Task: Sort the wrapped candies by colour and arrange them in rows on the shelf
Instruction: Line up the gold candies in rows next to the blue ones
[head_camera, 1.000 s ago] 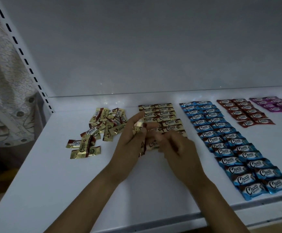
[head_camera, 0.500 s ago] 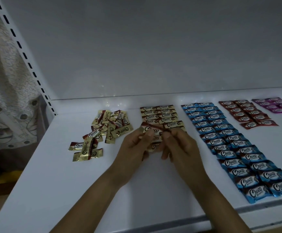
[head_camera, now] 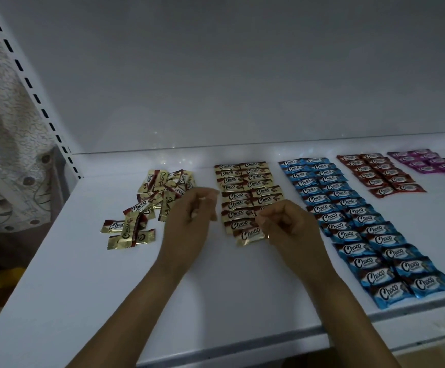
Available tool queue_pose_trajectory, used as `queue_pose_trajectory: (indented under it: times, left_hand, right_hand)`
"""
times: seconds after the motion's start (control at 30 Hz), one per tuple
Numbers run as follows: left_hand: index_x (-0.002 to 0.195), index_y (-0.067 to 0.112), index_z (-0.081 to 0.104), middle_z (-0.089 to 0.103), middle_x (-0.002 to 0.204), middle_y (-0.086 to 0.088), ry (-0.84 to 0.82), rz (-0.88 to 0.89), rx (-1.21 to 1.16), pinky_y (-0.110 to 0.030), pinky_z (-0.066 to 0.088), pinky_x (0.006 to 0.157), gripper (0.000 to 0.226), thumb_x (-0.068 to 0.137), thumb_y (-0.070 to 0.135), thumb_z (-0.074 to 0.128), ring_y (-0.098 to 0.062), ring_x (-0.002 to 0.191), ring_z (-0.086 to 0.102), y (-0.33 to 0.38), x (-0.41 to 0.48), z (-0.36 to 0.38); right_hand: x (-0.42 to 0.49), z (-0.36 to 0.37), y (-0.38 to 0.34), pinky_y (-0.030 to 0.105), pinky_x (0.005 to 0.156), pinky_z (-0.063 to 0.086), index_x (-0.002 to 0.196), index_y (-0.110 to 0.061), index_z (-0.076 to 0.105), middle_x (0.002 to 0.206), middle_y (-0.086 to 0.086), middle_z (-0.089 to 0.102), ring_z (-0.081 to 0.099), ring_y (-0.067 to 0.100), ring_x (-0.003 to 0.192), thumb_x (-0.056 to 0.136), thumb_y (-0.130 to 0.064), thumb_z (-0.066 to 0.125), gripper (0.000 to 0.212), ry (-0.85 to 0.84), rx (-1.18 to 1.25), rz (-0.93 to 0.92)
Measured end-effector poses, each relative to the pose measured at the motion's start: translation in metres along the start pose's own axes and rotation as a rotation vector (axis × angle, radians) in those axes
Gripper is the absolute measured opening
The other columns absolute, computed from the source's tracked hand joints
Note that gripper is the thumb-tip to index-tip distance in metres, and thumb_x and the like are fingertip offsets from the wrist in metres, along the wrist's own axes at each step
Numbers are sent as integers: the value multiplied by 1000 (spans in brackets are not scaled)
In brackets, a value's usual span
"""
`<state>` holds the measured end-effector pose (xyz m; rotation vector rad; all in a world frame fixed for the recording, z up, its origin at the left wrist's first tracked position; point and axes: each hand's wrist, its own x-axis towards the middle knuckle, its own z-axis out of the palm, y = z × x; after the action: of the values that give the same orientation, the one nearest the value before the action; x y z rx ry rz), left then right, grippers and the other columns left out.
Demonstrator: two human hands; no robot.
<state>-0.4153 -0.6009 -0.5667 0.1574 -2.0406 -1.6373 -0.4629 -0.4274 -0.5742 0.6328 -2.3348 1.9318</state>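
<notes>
Head view: left hand (head_camera: 192,216) curled, empty; right hand (head_camera: 289,225) curled, empty, beside gold candies (head_camera: 238,204).

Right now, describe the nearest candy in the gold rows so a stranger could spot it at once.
On the white shelf, find the gold rows between the loose gold pile and the blue rows. The candy ends them at the front, beside the right hand. Unlike its squared-up neighbours, it lies tilted.
</notes>
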Motion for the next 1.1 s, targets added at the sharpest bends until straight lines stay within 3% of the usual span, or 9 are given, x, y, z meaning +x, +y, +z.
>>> queue_pose_trajectory:
  times: [0.13, 0.3, 0.4, 0.57, 0.7, 0.8, 0.9, 1.0, 1.1]
  left_hand:
    - [106, 19, 65, 51, 67, 16, 16, -16, 6, -13, 39, 59, 16, 94, 14, 54, 1, 61, 46, 2, -3, 0]
    - [106, 13, 68, 54, 71, 12, -13, -10, -71, -16, 37, 53, 36, 99, 2, 35, -3, 59, 47, -5, -2, 1]
    - [114, 15, 63, 63, 88, 7, -109, -8, -200, -15, 43, 55, 34, 102, 7, 33, -3, 70, 57, 6, -6, 3]
    - [128, 33, 48, 62, 120, 7, -234, 9, -196, 1, 35, 85, 39, 97, 39, 26, 8, 113, 53, 13, -11, 9]
    - [127, 39, 49, 64, 118, 14, -214, 0, -218, -20, 38, 101, 42, 95, 43, 22, 1, 119, 52, 7, -7, 5]
    - [130, 40, 47, 63, 123, 13, -204, -23, -264, -38, 33, 110, 45, 94, 50, 22, -3, 123, 51, 6, -6, 3]
    - [133, 48, 43, 59, 129, 16, -245, -4, -285, -37, 35, 109, 47, 92, 63, 27, -1, 127, 48, 8, -9, 6]
    - [134, 52, 37, 57, 130, 21, -344, -1, -327, -26, 48, 94, 45, 92, 64, 25, 4, 126, 47, 10, -14, 10]
    - [134, 44, 41, 62, 126, 13, -422, 19, -385, -18, 49, 84, 56, 85, 71, 38, -4, 118, 57, 7, -12, 9]
  right_hand:
    - [-5, 8, 10, 8, 59, 35, 79, -24, 63, 69, -17, 63, 54, -5, 59, 81, -21, 73, 11, 14, -559, -184]
    - [-2, 12, 11, 29, 63, 34, 79, -19, 59, 78, -6, 63, 55, 13, 64, 77, -25, 77, 19, 91, -814, -314]
    - [-2, 14, 9, 32, 60, 44, 83, -16, 60, 82, 0, 61, 57, 19, 71, 83, -28, 69, 16, 157, -778, -352]
    - [-4, 19, 6, 28, 62, 42, 87, -14, 64, 84, 2, 63, 58, 19, 72, 88, -25, 56, 14, 199, -783, -469]
    - [-5, 17, 7, 30, 61, 47, 89, -17, 64, 83, -3, 64, 59, 15, 71, 88, -34, 57, 18, 154, -693, -429]
    - [-9, 18, 2, 11, 70, 37, 95, -21, 63, 88, -11, 63, 51, -1, 76, 81, -56, 59, 38, 118, -599, -400]
    - [-12, 22, -5, 12, 80, 37, 110, -22, 62, 99, -14, 61, 53, -4, 90, 84, -60, 54, 46, 21, -424, -451]
    - [-11, 28, -8, 29, 82, 47, 108, -21, 65, 101, -12, 65, 59, 4, 96, 86, -44, 61, 32, -62, -369, -517]
    - [-10, 25, -6, 30, 79, 49, 108, -19, 67, 99, -9, 68, 62, 6, 94, 90, -27, 59, 22, -44, -287, -524]
